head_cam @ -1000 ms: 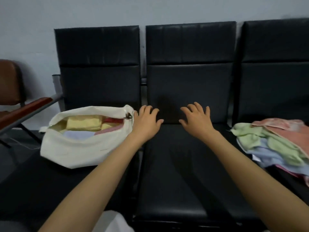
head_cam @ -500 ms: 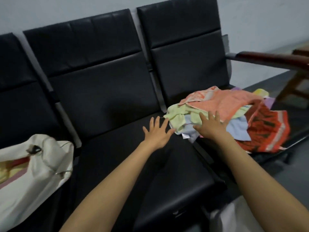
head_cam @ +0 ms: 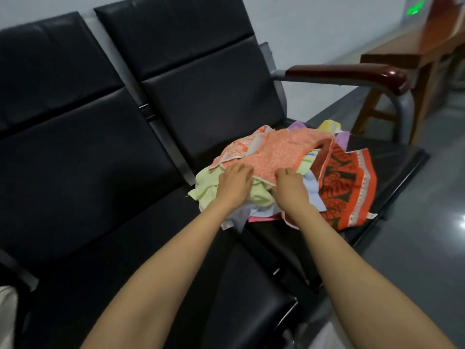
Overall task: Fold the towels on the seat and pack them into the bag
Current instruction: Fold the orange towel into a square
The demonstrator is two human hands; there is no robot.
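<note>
Count: two hands, one heap, one bag. Left hand [head_cam: 235, 183] and right hand [head_cam: 290, 186] are knuckles-up, fingers curled and clamped on the near edge of the peach towel [head_cam: 276, 152]. It tops the towel heap [head_cam: 344, 187] on the end seat [head_cam: 392, 162]; at least seven colours show. The bag [head_cam: 6, 316] is a sliver at far left. Half a second ago the fingers were spread and gripping nothing, and more of the bag showed.

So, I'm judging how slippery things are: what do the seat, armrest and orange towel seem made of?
Seat: black leather or vinyl, smooth, faint sheen. Armrest: probably varnished wood, reddish-brown, glossy highlights. Orange towel: soft matt woven cloth, likely cotton; it crumples and folds.
</note>
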